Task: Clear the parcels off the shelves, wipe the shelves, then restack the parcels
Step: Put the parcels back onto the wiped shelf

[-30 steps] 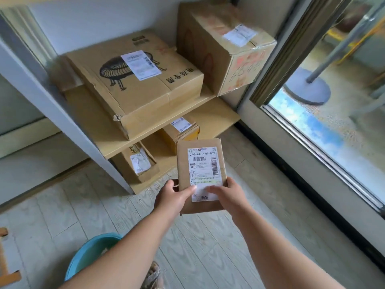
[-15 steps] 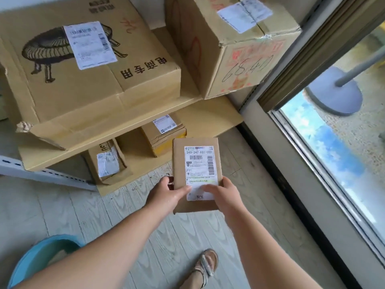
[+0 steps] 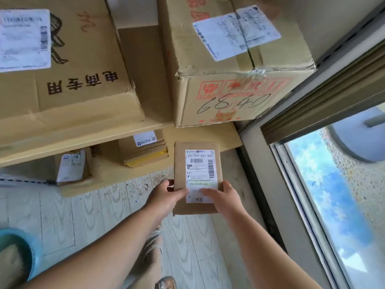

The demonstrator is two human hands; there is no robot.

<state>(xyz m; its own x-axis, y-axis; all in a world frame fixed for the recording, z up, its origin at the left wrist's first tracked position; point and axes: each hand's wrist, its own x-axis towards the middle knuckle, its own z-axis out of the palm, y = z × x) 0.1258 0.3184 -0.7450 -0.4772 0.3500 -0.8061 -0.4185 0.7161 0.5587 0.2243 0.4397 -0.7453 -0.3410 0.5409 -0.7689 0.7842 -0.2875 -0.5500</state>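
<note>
Far left of the small parcel (image 3: 196,178) I'm holding, a round teal basin (image 3: 19,254) sits on the pale wood-grain floor (image 3: 87,215). Above it, the big flat carton (image 3: 62,65) with a creased, dented front edge lies on the upper shelf (image 3: 83,140), its front close to the board's lip. On the lower shelf (image 3: 116,176) two little boxes (image 3: 71,166) (image 3: 143,148) stand left of my parcel, with bare board beside them under it. My left hand (image 3: 166,198) grips the parcel's near left edge, thumb across its white label; my right hand (image 3: 224,198) grips the right edge likewise. The parcel is smooth brown cardboard, rectangular, level above the floor, its far end over the lower shelf's front edge. Above it a taller taped carton (image 3: 235,65) overhangs the upper shelf. Right of the parcel runs the window frame (image 3: 291,205).
</note>
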